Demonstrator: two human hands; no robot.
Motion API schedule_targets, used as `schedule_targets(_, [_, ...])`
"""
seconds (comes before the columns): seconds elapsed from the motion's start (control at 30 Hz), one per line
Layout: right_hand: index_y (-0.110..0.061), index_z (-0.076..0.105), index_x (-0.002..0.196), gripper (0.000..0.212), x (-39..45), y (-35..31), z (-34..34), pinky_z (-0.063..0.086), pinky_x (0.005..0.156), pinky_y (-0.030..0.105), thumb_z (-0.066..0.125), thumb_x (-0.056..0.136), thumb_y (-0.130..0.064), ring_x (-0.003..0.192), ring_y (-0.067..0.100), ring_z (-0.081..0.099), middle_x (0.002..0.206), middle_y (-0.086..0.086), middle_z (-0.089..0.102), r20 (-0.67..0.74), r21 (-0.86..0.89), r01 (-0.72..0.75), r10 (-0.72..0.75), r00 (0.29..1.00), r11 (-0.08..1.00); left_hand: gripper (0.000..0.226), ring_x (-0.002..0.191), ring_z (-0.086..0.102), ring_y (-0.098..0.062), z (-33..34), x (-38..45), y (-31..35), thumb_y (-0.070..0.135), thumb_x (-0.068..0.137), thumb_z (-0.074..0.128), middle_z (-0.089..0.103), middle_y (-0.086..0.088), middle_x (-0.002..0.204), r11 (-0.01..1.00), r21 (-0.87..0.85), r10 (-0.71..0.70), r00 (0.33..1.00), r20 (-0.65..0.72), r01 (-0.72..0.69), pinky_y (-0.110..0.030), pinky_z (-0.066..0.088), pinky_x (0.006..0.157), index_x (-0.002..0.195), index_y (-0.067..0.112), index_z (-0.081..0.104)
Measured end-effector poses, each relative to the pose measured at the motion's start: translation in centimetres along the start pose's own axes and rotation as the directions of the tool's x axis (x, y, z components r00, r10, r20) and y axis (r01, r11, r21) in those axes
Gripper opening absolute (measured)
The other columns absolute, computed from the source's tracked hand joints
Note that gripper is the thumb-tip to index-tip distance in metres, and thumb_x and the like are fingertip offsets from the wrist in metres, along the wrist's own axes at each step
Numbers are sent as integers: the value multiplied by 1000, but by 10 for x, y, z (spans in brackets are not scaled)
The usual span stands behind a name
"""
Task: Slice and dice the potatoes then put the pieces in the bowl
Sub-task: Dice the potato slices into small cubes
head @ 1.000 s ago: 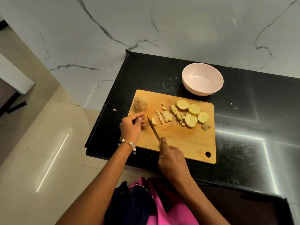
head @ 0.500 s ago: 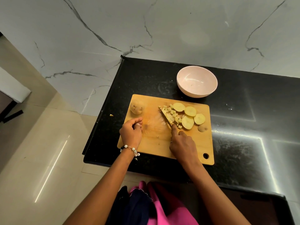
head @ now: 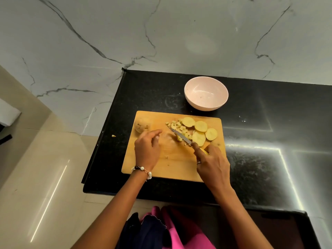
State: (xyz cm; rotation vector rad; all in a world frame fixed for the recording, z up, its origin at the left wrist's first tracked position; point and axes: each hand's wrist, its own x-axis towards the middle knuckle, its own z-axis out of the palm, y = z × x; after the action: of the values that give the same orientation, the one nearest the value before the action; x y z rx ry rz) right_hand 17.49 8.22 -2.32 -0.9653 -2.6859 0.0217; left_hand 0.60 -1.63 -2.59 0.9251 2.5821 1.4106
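Slices [head: 199, 133] sit just right of the knife [head: 181, 136], nearer the right hand [head: 212, 167] gripping it. Left hand [head: 147, 150] hovers loose, holding nothing.

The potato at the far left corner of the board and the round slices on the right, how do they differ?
The uncut potato is a rounded lump with brownish, marked skin; the potato slices are flat discs showing pale yellow cut flesh. The uncut potato sits alone near the left hand, while the potato slices overlap in a cluster beside the diced bits and the knife. Both lie on the wooden cutting board, neither in the bowl.
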Motion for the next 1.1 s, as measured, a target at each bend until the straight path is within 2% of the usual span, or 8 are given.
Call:
schedule_targets(0.1, [-26,66,119,55,3,10,-2,25,54,31,78,70,-4,66,28,49,76,11,53,-46,-58,19,-22,999,998,58,89,52,-22,15,3,5,-11,80,51,59,-4,98,893,169,389,905,174,-417,-30,47,71,121,28,63])
schedule_targets(0.2, [-27,66,118,55,4,18,-6,24,57,32,77,70,-3,70,28,51,80,11,57,-71,-89,29,-36,997,996,58,99,51,-26,28,7,7,0,85,49,56,-7,113,709,363,509,796,328,-604,-36,47,71,127,38,57])
schedule_targets(0.37, [-30,67,115,51,-4,37,-7,25,61,33,77,71,-7,71,24,52,82,5,58,-86,-31,-40,37,996,999,45,100,51,-28,42,30,4,13,81,67,56,-8,115,720,521,364,889,277,-458,-39,48,71,122,29,62])
schedule_targets(0.5, [-32,66,117,41,-5,49,-6,36,61,38,73,80,-15,72,23,52,74,-1,51,-68,234,-220,242,968,947,29,108,46,-22,51,57,24,22,91,57,56,-2,116,850,381,251,916,312,-362,-37,41,84,119,22,64])
schedule_targets(0.57, [-32,63,122,39,-2,51,-4,40,63,40,67,85,-19,73,22,50,73,-2,48,-32,326,-289,316,948,900,33,114,43,-18,62,69,35,30,93,54,56,2,119,876,324,220,893,392,-358,-35,34,90,124,25,60])
schedule_targets(0.73, [-28,60,126,37,4,53,-3,44,62,44,63,90,-24,70,15,44,70,-3,45,-15,435,-347,392,920,831,52,121,40,-19,86,87,54,46,84,62,54,4,123,741,421,159,746,646,-522,-40,28,98,133,34,50])
schedule_targets(0.93, [-23,60,126,37,7,57,-7,46,60,43,63,89,-19,69,17,48,71,-1,51,-15,458,-344,394,919,820,41,116,48,-24,92,98,54,32,88,63,58,-1,122,713,419,185,728,660,-562,-38,37,97,128,28,57])
schedule_targets(1.1, [-18,61,126,36,8,56,-5,46,60,40,64,89,-20,70,22,54,75,4,59,5,499,-345,395,919,795,29,100,62,-25,87,99,53,15,95,52,68,-8,105,814,266,291,759,582,-516,-40,49,91,122,11,63])
